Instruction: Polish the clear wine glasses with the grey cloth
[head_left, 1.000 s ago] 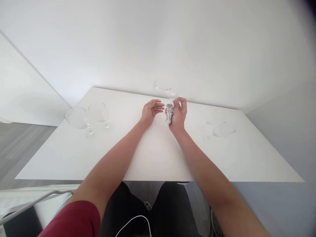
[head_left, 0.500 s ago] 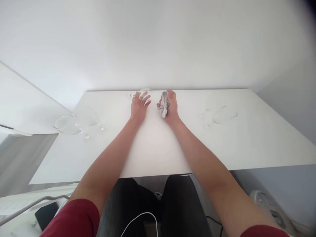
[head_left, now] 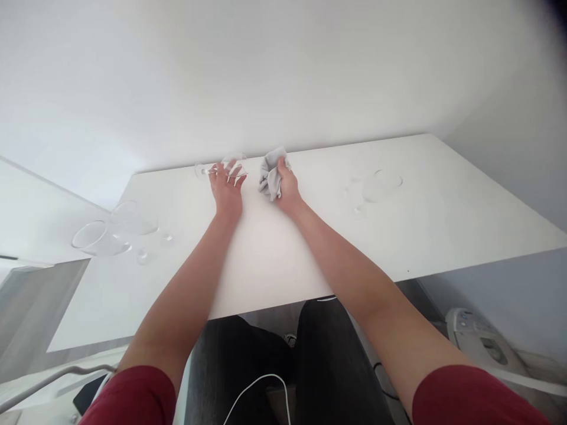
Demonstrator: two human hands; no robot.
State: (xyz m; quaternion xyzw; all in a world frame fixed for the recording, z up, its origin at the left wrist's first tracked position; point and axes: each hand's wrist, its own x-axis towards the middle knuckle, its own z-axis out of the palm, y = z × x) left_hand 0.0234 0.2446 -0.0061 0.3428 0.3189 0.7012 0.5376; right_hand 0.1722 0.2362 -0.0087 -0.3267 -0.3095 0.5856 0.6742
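One stemmed glass [head_left: 240,160], sideways, gripped by left hand [head_left: 227,193]; grey cloth [head_left: 268,176], bunched in right hand [head_left: 289,185]; two clear goblets [head_left: 133,220], left; one goblet [head_left: 376,188], right.

White tabletop [head_left: 274,265], pale wall [head_left: 287,71] behind. Near its left end: two clear stemmed glasses, a front glass [head_left: 104,241] and a back glass [head_left: 133,219], close together. Clear glassware [head_left: 381,188] on the right half, too faint to count. Grey wood-look floor [head_left: 35,321] past the left edge. Lower left: thick grey cable [head_left: 75,370]. Bottom centre: thin white cable [head_left: 268,375], looped. Lower right: white appliance [head_left: 476,333] with buttons, below tabletop level.
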